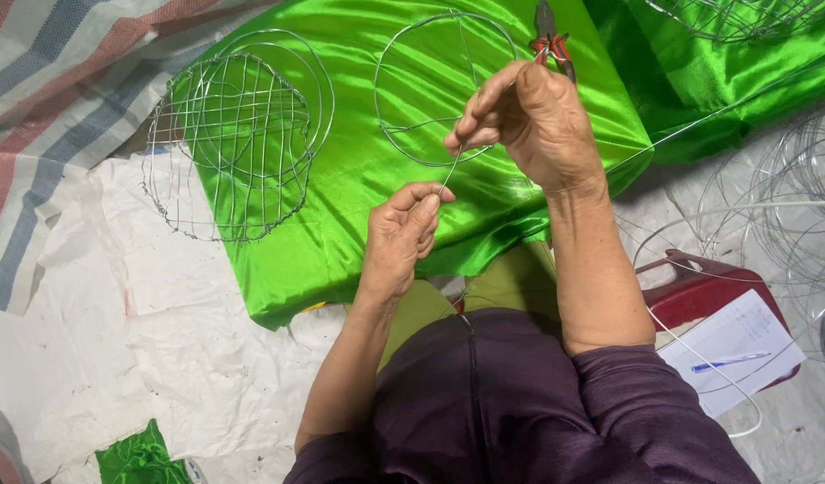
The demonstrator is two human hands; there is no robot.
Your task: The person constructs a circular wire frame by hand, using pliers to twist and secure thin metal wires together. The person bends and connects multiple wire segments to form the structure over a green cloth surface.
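Head view, from the left: striped cloth (pixel 45 108) and crumpled white sheeting (pixel 117 341) on the floor. Next a finished-looking wire cage frame (pixel 229 143), resting on its side at the left edge of a bright green satin cloth (pixel 341 215).

Near the middle, left hand (pixel 402 233) raised above the satin, thumb and forefinger pressed together on the lower end of a thin wire (pixel 450 170), other fingers curled in. Wire running up and to the right, taut and short between the two hands.

Just right of it, right hand (pixel 534 121) pinching the wire's upper end between thumb and fingertips, forefinger stretched out. Below and behind, a round wire ring (pixel 377 94) lying flat on the satin. Cannot tell whether the held wire is joined to that ring or merely crosses in front of it.

Judging by the grips, a straightening or twisting step on the thin wire, done by fingers alone. Any further bend calls for a firm lower pinch as anchor and a steady pull from above, without kinking.

Further right, red-handled pliers (pixel 550 40) idle on the satin, beside the right hand's fingers. Then a red stool (pixel 699 287) bearing a sheet of paper (pixel 735 345) and a blue pen (pixel 731 361). At the far right, loose wire coils (pixel 789 215).
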